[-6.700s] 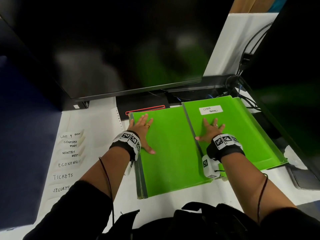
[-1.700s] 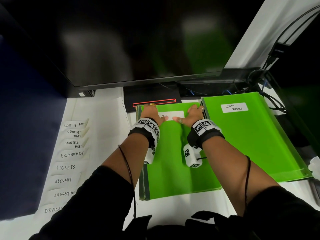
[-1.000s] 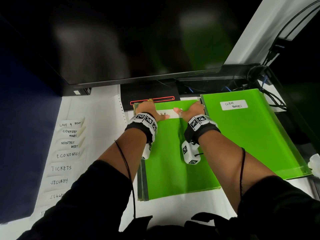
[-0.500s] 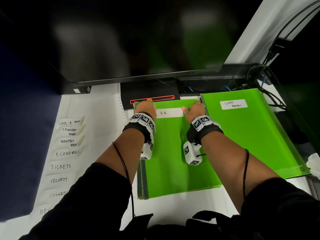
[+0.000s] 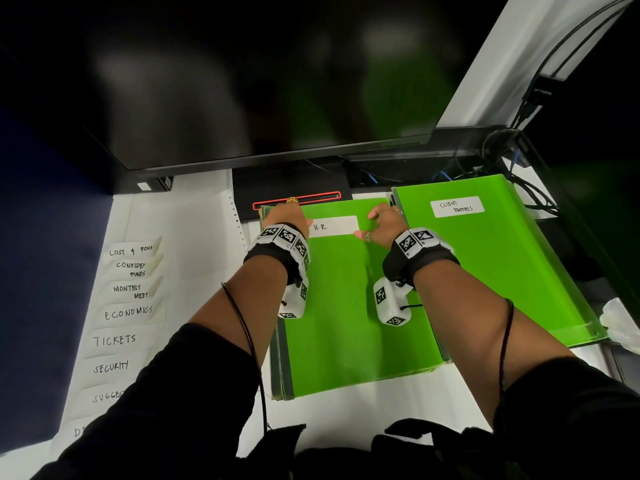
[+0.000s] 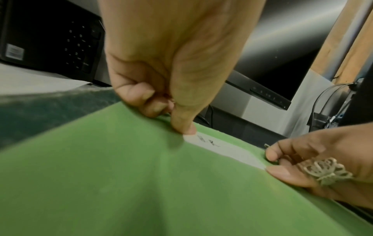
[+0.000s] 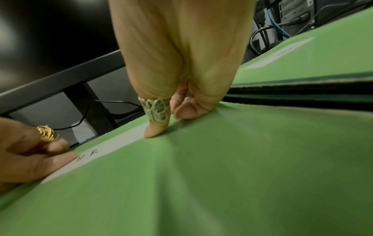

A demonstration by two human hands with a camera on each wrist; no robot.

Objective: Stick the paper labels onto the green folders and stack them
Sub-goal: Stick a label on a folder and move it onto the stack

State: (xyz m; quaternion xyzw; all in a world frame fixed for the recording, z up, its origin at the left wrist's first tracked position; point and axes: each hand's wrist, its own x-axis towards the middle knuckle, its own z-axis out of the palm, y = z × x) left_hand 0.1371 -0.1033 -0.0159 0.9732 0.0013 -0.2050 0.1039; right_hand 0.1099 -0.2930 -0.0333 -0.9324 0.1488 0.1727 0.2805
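Note:
A green folder [image 5: 346, 323] tops a stack in front of me, with a white "H.R." label [image 5: 334, 226] near its far edge. My left hand [image 5: 289, 216] sits at the label's left end, fingers curled and thumb tip [image 6: 184, 127] pressing the label [image 6: 222, 151] down. My right hand [image 5: 382, 225] sits at the right end, its ringed thumb [image 7: 155, 129] pressing the label [image 7: 113, 146] while the other fingers are curled. A second green folder [image 5: 485, 271] lies to the right with a "Client Reports" label [image 5: 456, 206].
On the left lies a white sheet with several handwritten labels [image 5: 128, 311]. A dark monitor [image 5: 242, 81] overhangs the far side, with a black device [image 5: 296, 188] under it. Cables [image 5: 519, 168] run at the back right. Crumpled white paper [image 5: 620, 320] lies at the right edge.
The folder was bare with both palms flat on folders; now it carries the H.R. label. Over the last second my thumbs slid apart to its two ends.

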